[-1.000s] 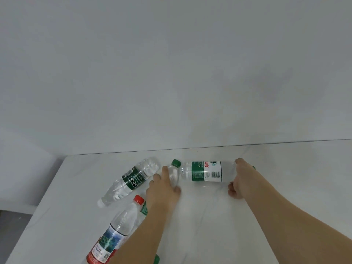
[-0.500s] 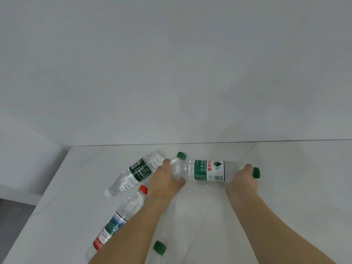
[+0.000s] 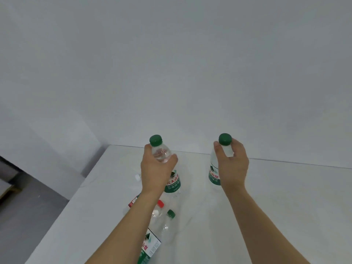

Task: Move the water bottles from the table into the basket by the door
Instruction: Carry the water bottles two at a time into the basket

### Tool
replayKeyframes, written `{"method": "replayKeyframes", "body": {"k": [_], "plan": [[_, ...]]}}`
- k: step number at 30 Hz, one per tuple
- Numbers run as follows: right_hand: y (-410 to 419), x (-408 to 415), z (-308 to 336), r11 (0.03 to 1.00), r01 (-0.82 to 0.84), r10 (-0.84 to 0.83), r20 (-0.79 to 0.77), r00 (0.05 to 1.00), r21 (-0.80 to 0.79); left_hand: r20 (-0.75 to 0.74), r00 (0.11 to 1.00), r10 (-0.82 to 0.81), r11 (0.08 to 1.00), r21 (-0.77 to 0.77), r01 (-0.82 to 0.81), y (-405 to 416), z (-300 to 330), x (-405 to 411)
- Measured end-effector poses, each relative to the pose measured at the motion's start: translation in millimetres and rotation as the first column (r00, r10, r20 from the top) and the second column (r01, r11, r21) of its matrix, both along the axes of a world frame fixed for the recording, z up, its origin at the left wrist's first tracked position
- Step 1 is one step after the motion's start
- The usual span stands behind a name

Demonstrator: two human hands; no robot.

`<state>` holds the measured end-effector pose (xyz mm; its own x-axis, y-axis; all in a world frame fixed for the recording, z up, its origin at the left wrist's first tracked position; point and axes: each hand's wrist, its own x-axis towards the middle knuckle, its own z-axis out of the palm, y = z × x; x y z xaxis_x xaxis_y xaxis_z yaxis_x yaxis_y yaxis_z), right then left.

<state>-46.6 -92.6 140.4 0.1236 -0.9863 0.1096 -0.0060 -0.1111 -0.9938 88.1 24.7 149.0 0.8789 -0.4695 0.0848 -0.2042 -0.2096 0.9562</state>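
Note:
My left hand point(image 3: 156, 173) grips the neck of a clear green-capped water bottle point(image 3: 172, 184) with a green label, held upright above the white table point(image 3: 276, 206). My right hand point(image 3: 233, 164) holds a second green-capped bottle point(image 3: 214, 174) upright by its neck. Under my left forearm lie more bottles: one with a red cap point(image 3: 160, 203), one with a green cap point(image 3: 168, 223), and a labelled one point(image 3: 149, 246) at the bottom edge. A white cap point(image 3: 137, 177) of another bottle peeks out left of my wrist. No basket or door is in view.
A plain grey wall point(image 3: 171, 73) stands behind the table. The table's left edge drops to a dark grey floor point(image 3: 28, 216). A pale furniture corner point(image 3: 7, 187) sits at the far left.
Both hands lifted their bottles off the table and turned them upright, caps up. The view shifted so the other bottles now lie lower, under my left forearm.

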Motion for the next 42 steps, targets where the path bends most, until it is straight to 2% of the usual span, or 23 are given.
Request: {"method": "replayKeyframes", "body": {"k": [4,7,12,19,23,30,39,42], "plan": [[36,-22,51,0.996,-0.081,0.077,0.068,0.995,0.047,0.094,0.985,0.145,0.988,-0.073,-0.139,51,60,-35],[64,-27,87,0.984,-0.176,0.174,0.065,0.982,0.021,0.144,0.966,0.213,0.975,-0.088,-0.202,85,96,-56],[123,-30,134,0.942,-0.332,0.335,0.128,0.934,-0.04,0.168,0.946,0.277,0.96,-0.1,-0.263,150,131,-80],[207,-14,182,0.869,-0.481,0.495,0.15,0.856,-0.119,0.119,0.895,0.43,0.889,-0.227,-0.397,237,155,-78],[261,17,194,0.815,-0.564,0.579,0.152,0.801,-0.136,0.108,0.874,0.474,0.86,-0.269,-0.433,297,164,-53],[380,103,203,0.722,-0.684,0.689,0.189,0.699,-0.105,0.236,0.815,0.53,0.844,-0.238,-0.48,429,185,17],[540,225,211,0.624,-0.775,0.765,0.279,0.58,-0.102,0.234,0.74,0.631,0.776,-0.202,-0.598,594,187,114],[578,264,209,0.594,-0.798,0.792,0.255,0.555,-0.105,0.227,0.721,0.655,0.756,-0.203,-0.622,629,184,151]]}}
